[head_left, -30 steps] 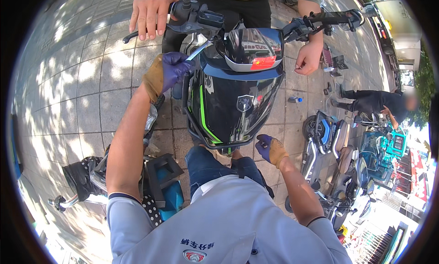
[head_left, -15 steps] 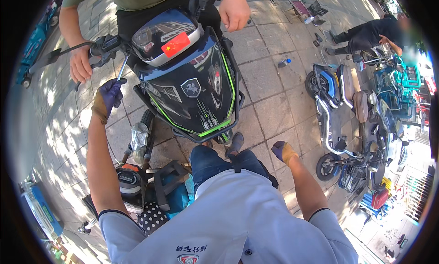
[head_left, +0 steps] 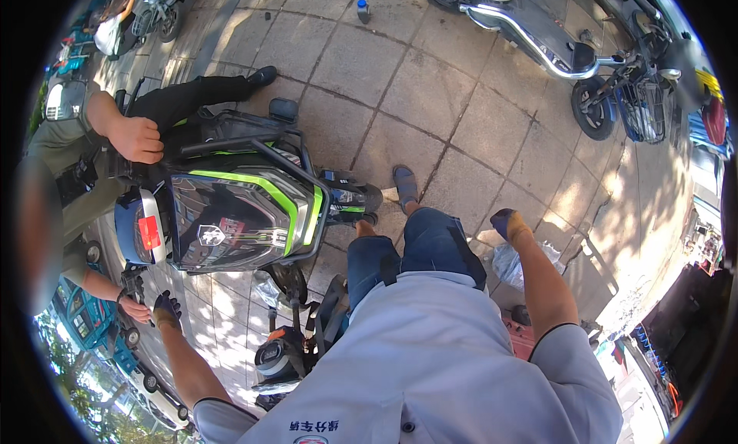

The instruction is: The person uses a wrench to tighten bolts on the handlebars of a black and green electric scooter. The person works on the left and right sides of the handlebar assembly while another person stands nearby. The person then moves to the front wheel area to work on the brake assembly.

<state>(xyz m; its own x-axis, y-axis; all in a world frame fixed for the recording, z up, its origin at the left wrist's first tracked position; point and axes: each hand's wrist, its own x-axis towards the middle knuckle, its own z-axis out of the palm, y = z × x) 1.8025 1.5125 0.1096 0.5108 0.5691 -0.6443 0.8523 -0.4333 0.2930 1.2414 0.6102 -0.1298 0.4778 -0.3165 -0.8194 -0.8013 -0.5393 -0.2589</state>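
"Scooter (head_left: 231, 221), black and green: where?"

"On the paving (head_left: 415, 83), ahead and to the left."

"Grip?"

"Left hand (head_left: 167, 312) near the handlebar (head_left: 132, 284), right hand (head_left: 510, 223) well apart, near a clear bag (head_left: 503, 263). Too small to tell whether open or closed, both."

"Risk?"

"Possibly a pinch, from a sudden handlebar turn beside another person's bare hand (head_left: 137, 311)."

"Counts?"

"One black-and-green scooter, one red sticker (head_left: 149, 232), one shield emblem (head_left: 211, 236), one blue-capped bottle (head_left: 363, 12); two gloved hands, two bare."
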